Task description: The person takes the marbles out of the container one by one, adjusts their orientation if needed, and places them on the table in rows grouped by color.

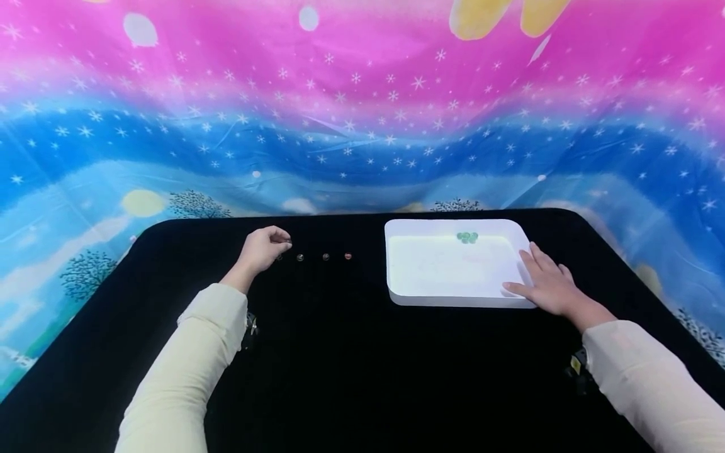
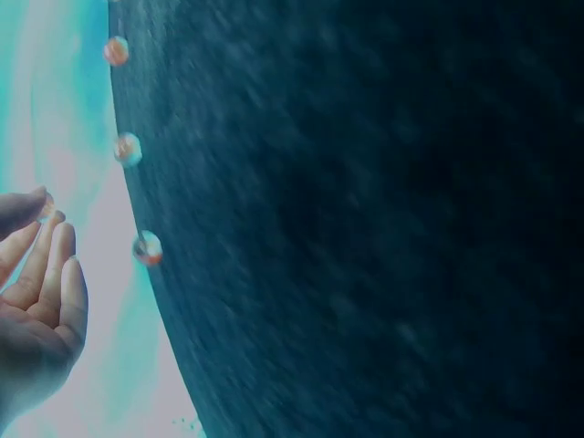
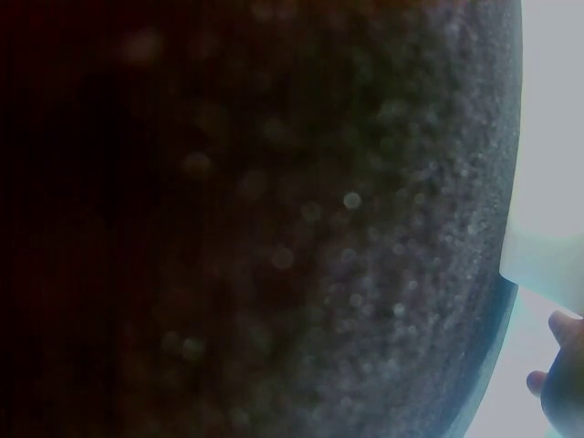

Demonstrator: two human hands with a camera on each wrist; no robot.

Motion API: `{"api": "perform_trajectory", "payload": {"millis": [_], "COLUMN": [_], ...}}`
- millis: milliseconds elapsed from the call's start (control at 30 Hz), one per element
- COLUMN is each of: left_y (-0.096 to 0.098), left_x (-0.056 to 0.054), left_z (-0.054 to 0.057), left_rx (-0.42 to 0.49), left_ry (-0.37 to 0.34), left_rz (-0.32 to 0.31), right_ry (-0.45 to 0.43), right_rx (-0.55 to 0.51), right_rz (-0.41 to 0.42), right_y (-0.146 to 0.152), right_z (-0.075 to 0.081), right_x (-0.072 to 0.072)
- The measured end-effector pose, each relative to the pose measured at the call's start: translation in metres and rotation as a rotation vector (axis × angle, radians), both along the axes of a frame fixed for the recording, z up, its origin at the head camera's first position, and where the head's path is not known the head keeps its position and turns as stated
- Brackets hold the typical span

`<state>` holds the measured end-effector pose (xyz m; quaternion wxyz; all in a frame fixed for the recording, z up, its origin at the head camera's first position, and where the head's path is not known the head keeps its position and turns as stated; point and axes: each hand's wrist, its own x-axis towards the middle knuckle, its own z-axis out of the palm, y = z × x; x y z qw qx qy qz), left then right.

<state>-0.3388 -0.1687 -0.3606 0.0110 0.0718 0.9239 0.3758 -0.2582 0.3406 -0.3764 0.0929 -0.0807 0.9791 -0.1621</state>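
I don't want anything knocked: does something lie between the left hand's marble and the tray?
Yes. Between the left hand and the tray, three marbles lie in a row on the table. The right hand is beyond, at the tray's right side.

No readable lettering
All round the clock face, in the head view and both wrist views, no words, numbers, brands or signs can be read.
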Motion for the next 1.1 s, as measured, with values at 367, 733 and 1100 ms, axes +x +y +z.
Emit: {"api": "perform_trajectory", "payload": {"millis": [367, 733, 1100], "left_y": [-0.024, -0.037, -0.039], "left_x": [0.002, 0.002, -0.002], "left_z": [-0.005, -0.011, -0.016], "left_rx": [-0.035, -0.080, -0.162], "left_ry": [-0.003, -0.035, -0.095], "left_rz": [0.075, 0.114, 0.151], "right_ry": [-0.013, -0.032, -0.022], "right_rx": [-0.007, -0.008, 0.006], "right_rz": [0.008, 0.008, 0.004], "right_y": [0.001, 0.000, 0.001], "right_z": [0.000, -0.001, 0.001], "right_x": [-0.002, -0.003, -0.004]}}
